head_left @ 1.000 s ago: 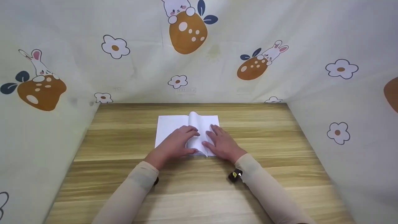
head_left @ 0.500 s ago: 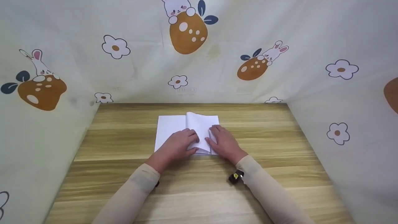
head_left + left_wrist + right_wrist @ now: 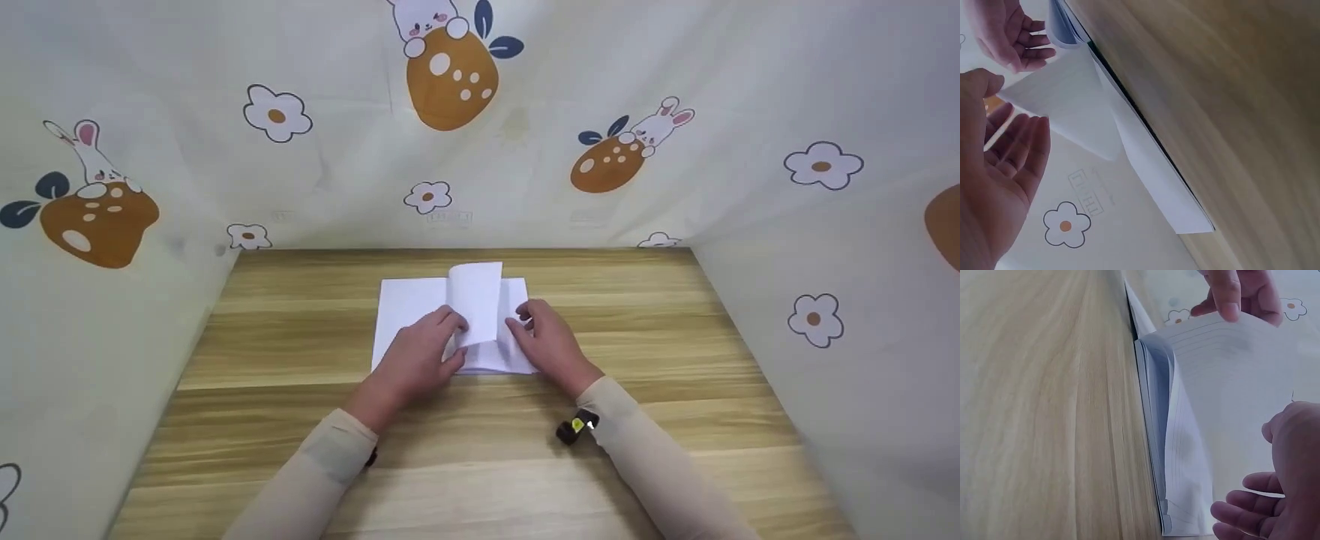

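An open notebook (image 3: 409, 300) with white pages lies on the wooden table. One notebook page (image 3: 476, 300) stands raised and bent at the middle; faint ruled lines show on it in the right wrist view. My left hand (image 3: 416, 356) holds the edge of this raised page between thumb and fingers, the page's corner lying between them in the left wrist view. My right hand (image 3: 553, 345) hovers at the notebook's right side, its fingers (image 3: 1241, 512) loosely bent beside the right-hand pages and holding nothing.
The wooden table (image 3: 300, 322) reaches back to a pale cloth (image 3: 352, 157) printed with rabbits, strawberries and flowers, which hangs on three sides. A small dark device (image 3: 576, 426) is strapped at my right wrist.
The page, earlier folded down toward the right, has risen and now stands up behind my left hand. My right hand has drawn slightly off the page, to the right.
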`<control>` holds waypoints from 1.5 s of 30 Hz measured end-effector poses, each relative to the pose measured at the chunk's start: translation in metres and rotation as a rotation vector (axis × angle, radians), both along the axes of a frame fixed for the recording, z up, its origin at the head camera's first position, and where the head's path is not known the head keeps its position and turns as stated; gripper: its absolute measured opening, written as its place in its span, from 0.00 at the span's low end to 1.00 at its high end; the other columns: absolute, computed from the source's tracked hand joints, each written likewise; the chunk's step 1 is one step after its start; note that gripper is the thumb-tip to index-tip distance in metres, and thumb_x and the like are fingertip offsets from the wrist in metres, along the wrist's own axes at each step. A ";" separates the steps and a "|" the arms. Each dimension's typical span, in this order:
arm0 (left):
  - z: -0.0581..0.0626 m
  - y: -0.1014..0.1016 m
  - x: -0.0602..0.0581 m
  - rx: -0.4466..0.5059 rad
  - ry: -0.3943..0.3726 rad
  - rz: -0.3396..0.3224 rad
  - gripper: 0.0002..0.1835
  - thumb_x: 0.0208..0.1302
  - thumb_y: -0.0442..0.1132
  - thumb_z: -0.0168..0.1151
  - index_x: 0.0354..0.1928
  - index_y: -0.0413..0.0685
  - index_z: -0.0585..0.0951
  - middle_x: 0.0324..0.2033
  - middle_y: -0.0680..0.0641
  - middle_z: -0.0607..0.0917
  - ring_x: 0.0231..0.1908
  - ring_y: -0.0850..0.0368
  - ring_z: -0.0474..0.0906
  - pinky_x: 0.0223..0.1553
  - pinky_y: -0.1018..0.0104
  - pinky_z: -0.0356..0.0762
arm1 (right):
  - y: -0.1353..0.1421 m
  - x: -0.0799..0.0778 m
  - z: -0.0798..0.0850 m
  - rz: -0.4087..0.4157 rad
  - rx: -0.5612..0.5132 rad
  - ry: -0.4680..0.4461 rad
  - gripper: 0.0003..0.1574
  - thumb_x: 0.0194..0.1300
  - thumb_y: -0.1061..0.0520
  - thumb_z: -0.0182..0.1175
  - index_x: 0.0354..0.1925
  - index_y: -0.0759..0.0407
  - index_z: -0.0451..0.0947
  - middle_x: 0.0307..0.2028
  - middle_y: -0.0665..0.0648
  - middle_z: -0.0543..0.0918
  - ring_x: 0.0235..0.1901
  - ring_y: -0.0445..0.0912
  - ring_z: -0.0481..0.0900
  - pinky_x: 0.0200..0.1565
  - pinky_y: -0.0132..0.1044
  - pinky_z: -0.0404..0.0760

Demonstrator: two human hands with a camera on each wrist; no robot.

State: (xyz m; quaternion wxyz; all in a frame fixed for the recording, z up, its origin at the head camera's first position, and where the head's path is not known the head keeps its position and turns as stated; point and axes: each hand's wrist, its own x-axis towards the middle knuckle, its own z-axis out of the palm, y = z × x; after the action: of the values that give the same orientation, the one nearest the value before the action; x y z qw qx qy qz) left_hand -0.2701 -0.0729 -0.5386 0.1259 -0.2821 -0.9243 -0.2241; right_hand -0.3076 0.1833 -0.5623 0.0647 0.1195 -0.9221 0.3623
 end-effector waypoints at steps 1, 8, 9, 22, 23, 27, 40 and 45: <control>0.000 0.000 0.002 0.031 -0.019 0.023 0.16 0.64 0.47 0.65 0.51 0.54 0.76 0.46 0.55 0.78 0.40 0.60 0.78 0.38 0.61 0.81 | 0.001 0.000 0.000 -0.002 -0.001 -0.003 0.22 0.72 0.43 0.61 0.50 0.60 0.78 0.44 0.56 0.82 0.43 0.48 0.81 0.48 0.44 0.81; 0.003 -0.001 0.012 0.214 -0.126 0.187 0.16 0.65 0.46 0.61 0.53 0.53 0.75 0.46 0.54 0.81 0.39 0.59 0.83 0.37 0.61 0.81 | 0.005 0.002 -0.001 -0.009 0.029 -0.036 0.25 0.71 0.40 0.60 0.51 0.59 0.78 0.45 0.55 0.81 0.41 0.46 0.79 0.46 0.43 0.81; 0.004 -0.001 0.013 0.238 -0.136 0.203 0.16 0.65 0.45 0.61 0.53 0.52 0.75 0.46 0.53 0.81 0.39 0.59 0.83 0.37 0.60 0.81 | 0.006 0.003 -0.001 -0.009 0.029 -0.041 0.25 0.71 0.40 0.60 0.52 0.59 0.77 0.46 0.55 0.81 0.41 0.46 0.79 0.46 0.43 0.81; 0.010 -0.017 0.011 0.665 -0.324 0.375 0.11 0.65 0.40 0.62 0.47 0.46 0.79 0.38 0.48 0.82 0.35 0.55 0.79 0.34 0.60 0.80 | 0.011 0.011 0.002 0.006 0.010 -0.066 0.29 0.71 0.39 0.60 0.55 0.60 0.76 0.47 0.56 0.80 0.40 0.46 0.78 0.46 0.44 0.80; 0.010 -0.018 0.011 0.691 -0.337 0.379 0.10 0.65 0.40 0.62 0.46 0.46 0.79 0.37 0.48 0.82 0.35 0.54 0.79 0.33 0.60 0.81 | 0.011 0.011 0.002 0.006 0.008 -0.069 0.29 0.71 0.39 0.60 0.55 0.61 0.76 0.47 0.57 0.80 0.40 0.46 0.78 0.47 0.44 0.80; 0.012 -0.022 0.008 0.779 -0.402 0.390 0.08 0.65 0.40 0.62 0.45 0.48 0.78 0.37 0.48 0.81 0.34 0.52 0.79 0.31 0.60 0.84 | 0.012 0.012 0.003 0.005 0.001 -0.076 0.29 0.71 0.40 0.60 0.56 0.61 0.76 0.48 0.58 0.81 0.41 0.46 0.79 0.48 0.45 0.80; 0.013 -0.035 -0.004 0.868 -0.515 0.417 0.10 0.68 0.40 0.62 0.48 0.46 0.77 0.40 0.44 0.80 0.35 0.51 0.78 0.30 0.58 0.86 | 0.016 0.013 0.003 0.023 -0.012 -0.067 0.29 0.71 0.39 0.61 0.54 0.61 0.76 0.46 0.56 0.80 0.41 0.45 0.79 0.47 0.45 0.80; 0.012 -0.042 -0.010 0.850 -0.561 0.433 0.15 0.69 0.43 0.62 0.54 0.46 0.76 0.43 0.44 0.80 0.37 0.51 0.79 0.31 0.59 0.86 | 0.017 0.013 0.001 0.032 -0.001 -0.049 0.28 0.71 0.40 0.61 0.53 0.61 0.77 0.45 0.56 0.79 0.40 0.45 0.78 0.46 0.44 0.80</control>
State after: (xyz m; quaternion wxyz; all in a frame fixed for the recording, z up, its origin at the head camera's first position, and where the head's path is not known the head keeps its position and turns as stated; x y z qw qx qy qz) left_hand -0.2803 -0.1149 -0.5266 0.0206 0.0608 -0.7875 -0.6130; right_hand -0.2950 0.2005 -0.5615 0.0366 0.1251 -0.9212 0.3666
